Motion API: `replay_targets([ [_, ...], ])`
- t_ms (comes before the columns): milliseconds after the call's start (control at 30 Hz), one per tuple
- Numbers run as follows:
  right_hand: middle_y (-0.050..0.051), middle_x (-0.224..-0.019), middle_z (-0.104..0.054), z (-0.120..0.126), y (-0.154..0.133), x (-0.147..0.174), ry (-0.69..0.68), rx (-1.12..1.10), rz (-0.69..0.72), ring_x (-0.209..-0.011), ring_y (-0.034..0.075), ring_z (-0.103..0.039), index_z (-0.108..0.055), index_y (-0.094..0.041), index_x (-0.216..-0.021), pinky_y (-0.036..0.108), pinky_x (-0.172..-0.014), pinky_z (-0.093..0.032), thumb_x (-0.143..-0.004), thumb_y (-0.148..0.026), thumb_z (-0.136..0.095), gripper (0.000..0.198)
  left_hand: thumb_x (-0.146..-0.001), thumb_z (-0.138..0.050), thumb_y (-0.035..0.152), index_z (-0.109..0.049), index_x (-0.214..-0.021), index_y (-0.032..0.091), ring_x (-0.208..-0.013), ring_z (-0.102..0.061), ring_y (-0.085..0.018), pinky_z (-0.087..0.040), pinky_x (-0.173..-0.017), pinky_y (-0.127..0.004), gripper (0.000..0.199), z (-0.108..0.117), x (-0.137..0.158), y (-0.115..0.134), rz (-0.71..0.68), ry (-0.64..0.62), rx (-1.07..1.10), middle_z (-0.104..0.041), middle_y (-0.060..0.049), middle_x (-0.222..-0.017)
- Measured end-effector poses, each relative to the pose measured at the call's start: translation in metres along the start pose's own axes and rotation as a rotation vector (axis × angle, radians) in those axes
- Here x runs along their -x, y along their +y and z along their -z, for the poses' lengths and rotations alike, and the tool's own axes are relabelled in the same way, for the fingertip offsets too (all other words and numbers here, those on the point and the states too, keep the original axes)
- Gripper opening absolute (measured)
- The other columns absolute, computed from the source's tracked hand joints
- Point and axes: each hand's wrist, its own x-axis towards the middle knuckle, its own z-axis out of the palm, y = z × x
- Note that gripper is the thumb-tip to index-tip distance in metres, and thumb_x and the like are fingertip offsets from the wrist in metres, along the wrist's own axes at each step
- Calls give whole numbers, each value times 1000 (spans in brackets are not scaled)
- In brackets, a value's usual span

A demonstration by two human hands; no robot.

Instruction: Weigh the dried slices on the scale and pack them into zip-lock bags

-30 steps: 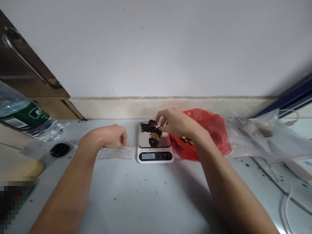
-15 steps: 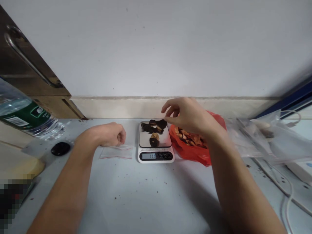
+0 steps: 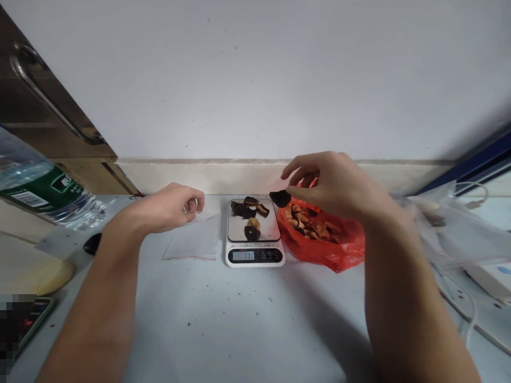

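Note:
My right hand [image 3: 325,183] pinches a dark dried slice [image 3: 280,198] between thumb and fingers. It hovers just off the right back corner of a white kitchen scale [image 3: 239,234]. Several dark, curled dried pieces [image 3: 244,208] lie on the scale's plate, with a paler-topped piece [image 3: 252,230] nearer the display [image 3: 243,256]. Under my right hand, an open red plastic bag [image 3: 347,252] holds many brownish dried slices [image 3: 309,221]. My left hand [image 3: 170,207] is curled, its fingertips closed at the upper edge of a clear zip bag [image 3: 194,242] lying left of the scale.
A large water bottle [image 3: 51,186] stands at the left, with a black object [image 3: 92,243] beside it and a phone [image 3: 38,319] nearer me. Clear plastic bags [image 3: 467,223], a white cable [image 3: 473,319] and a white box [image 3: 491,279] lie right. A wall rises behind.
My right hand has lifted the dark slice off the scale plate and moved right. My left hand has moved slightly back and left, and the zip bag now lies more spread out.

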Motion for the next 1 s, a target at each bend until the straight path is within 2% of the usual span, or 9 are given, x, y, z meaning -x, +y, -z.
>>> replay_targets([
  [133,3,-77,-72,2,2,2,10,9,-3,-73,20,-68,-78,-22,-94,29,-65,-50,-77,-3,-62,30,-76,-55,25,-59,-79,21,-76,-61,-20,-43,-63,-28,6,2,3,2,-38,111,25,-68,-6,-91],
  [333,2,-74,-71,8,8,6,-6,55,24,-68,18,-67,-77,-24,-96,29,-64,-52,-77,-7,-65,27,-79,-54,23,-58,-78,20,-78,-60,-18,-39,-65,-27,5,4,3,4,-95,280,-26,-66,-4,-84],
  [500,1,-77,-73,6,9,6,-31,50,30,-70,18,-68,-78,-23,-97,28,-67,-52,-77,-7,-64,29,-79,-54,24,-59,-78,20,-76,-58,-18,-38,-65,-28,6,2,3,6,-147,358,-35,-66,-3,-84],
  [767,-1,-78,-76,-15,5,-2,-119,3,86,-70,14,-68,-75,-20,-93,23,-61,-48,-78,-4,-63,26,-78,-55,20,-56,-75,21,-72,-57,-17,-38,-62,-28,3,-2,0,8,-135,234,-40,-65,-2,-82],
  [1000,4,-87,-78,-42,3,-16,-272,-4,89,-74,15,-69,-75,-20,-97,22,-60,-47,-85,-2,-61,26,-77,-56,16,-53,-74,22,-64,-49,-15,-34,-58,-27,8,-2,2,17,-67,163,-14,-62,0,-78],
])
